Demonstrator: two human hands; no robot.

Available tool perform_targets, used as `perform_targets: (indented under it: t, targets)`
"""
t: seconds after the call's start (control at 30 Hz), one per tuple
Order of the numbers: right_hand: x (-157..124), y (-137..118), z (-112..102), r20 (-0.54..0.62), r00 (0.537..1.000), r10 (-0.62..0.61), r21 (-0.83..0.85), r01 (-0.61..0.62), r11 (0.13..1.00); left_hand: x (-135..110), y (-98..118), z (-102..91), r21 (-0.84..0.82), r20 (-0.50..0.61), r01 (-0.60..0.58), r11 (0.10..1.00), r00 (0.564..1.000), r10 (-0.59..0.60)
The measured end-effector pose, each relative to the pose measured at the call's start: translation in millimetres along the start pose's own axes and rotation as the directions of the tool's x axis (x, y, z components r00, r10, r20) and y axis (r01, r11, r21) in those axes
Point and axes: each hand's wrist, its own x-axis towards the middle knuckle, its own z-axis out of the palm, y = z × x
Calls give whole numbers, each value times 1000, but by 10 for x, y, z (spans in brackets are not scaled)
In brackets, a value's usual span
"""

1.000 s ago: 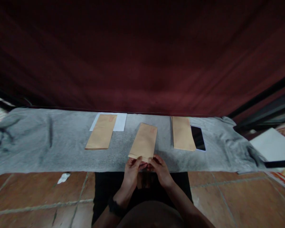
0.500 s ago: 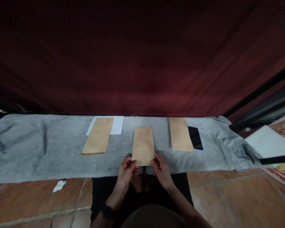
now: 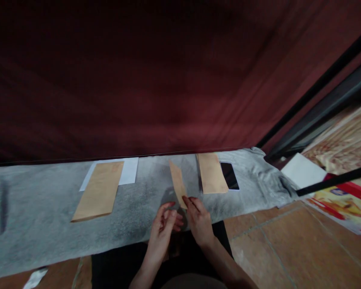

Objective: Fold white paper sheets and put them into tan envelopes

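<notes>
A brown paper envelope (image 3: pixel 178 182) is tilted up on its edge above the grey cloth, its near end pinched in my right hand (image 3: pixel 199 220). My left hand (image 3: pixel 164 224) is just left of it, holding nothing, with fingers curved and apart. To the right lies a stack of brown envelopes (image 3: pixel 212 174), close beside a dark-screened phone (image 3: pixel 229 176). Further left, another brown envelope (image 3: pixel 99 190) rests partly over white paper (image 3: pixel 129 170).
Grey cloth (image 3: pixel 42 208) covers the long narrow surface, and a dark red curtain (image 3: pixel 168 100) hangs behind it. Black bars (image 3: pixel 333 180) and a colourful printed package (image 3: pixel 339 204) are at the right. A crumpled white scrap (image 3: pixel 36 277) lies on the tiled floor.
My left hand has let go of the envelope. The right hand has turned the envelope from facing me to nearly edge-on. The view has swung to the right.
</notes>
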Motion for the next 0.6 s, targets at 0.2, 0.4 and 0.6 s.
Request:
perform_targets:
  t: [0.2,0.4,0.6]
  targets:
    - [313,400,-373,-181,778,601,676,-345,651,139,-186,-58,66,-26,33,997,999,-31]
    - [334,702,-380,23,613,789,974,-192,121,211,-548,-231,122,-3,89,989,996,-90]
    - [307,864,-258,178,528,830,976,-205,-79,204,-742,-383,141,-6,125,982,992,-125]
